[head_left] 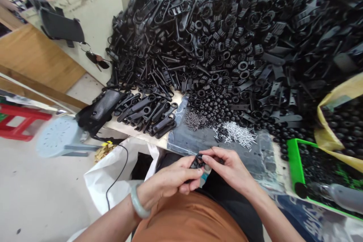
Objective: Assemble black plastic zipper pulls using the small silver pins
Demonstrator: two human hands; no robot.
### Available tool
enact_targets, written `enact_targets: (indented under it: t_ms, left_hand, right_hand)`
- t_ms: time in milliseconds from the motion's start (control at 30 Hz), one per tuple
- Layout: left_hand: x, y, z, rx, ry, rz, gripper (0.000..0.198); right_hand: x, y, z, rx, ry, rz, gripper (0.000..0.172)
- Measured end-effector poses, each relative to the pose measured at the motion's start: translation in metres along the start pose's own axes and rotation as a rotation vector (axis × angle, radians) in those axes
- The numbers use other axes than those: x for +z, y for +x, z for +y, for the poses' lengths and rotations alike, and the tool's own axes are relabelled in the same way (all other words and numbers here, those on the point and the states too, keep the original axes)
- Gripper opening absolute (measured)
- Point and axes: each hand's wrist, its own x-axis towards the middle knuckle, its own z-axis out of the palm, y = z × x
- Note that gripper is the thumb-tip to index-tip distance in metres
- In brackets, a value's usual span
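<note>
Just in front of my body, my left hand grips a small black plastic part, its fingers wrapped round it. My right hand touches the same part from the right, thumb and fingertips pinched at its upper edge; whether a smaller piece sits between those fingertips cannot be made out. Beyond the hands, silver pins lie scattered on a dark mat. A small heap of grey-brown pieces and many black balls are behind and left of the pins.
A tall heap of black parts fills the back. Black handles lie at the left. A green tray and a yellow bag stand right. A white bag hangs front left, near a blue stool.
</note>
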Motion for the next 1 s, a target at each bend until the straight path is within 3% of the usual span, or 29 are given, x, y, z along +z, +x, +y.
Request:
enact_targets:
  t_ms: [167,267,333,400,500,633,800,900,1000]
  left_hand:
    - [-0.003,-0.009,-0.001,0.081,0.139,0.067,0.031]
    - [-0.006,-0.009,0.005,0.208,0.385,0.340,0.020]
    - [-0.006,-0.002,0.012,0.288,0.672,0.590,0.012]
    - [-0.003,0.010,0.018,0.305,0.973,0.739,0.012]
    - [0.005,0.033,0.022,0.271,1.288,0.794,0.012]
    - [0.009,0.052,0.022,0.266,1.476,0.829,0.014]
    - [-0.001,0.052,0.021,0.378,1.434,0.776,0.016]
    - [-0.008,0.046,0.019,0.436,1.143,0.793,0.024]
    - [-0.008,0.041,0.018,0.482,0.705,0.746,0.029]
  right_hand:
    - [-0.001,-0.013,-0.003,-0.073,-0.069,0.070,0.027]
    - [-0.010,-0.020,0.001,-0.080,-0.144,0.223,0.028]
    - [-0.018,-0.021,0.005,-0.072,-0.192,0.353,0.028]
    - [-0.027,-0.019,0.008,-0.070,-0.243,0.441,0.028]
    - [-0.038,-0.014,0.009,-0.071,-0.316,0.495,0.027]
    - [-0.041,-0.014,0.007,-0.077,-0.381,0.485,0.025]
    - [-0.029,-0.015,0.009,-0.142,-0.464,0.404,0.025]
    - [-0.021,-0.012,0.014,-0.168,-0.572,0.385,0.028]
    - [-0.017,-0.010,0.019,-0.170,-0.658,0.368,0.032]
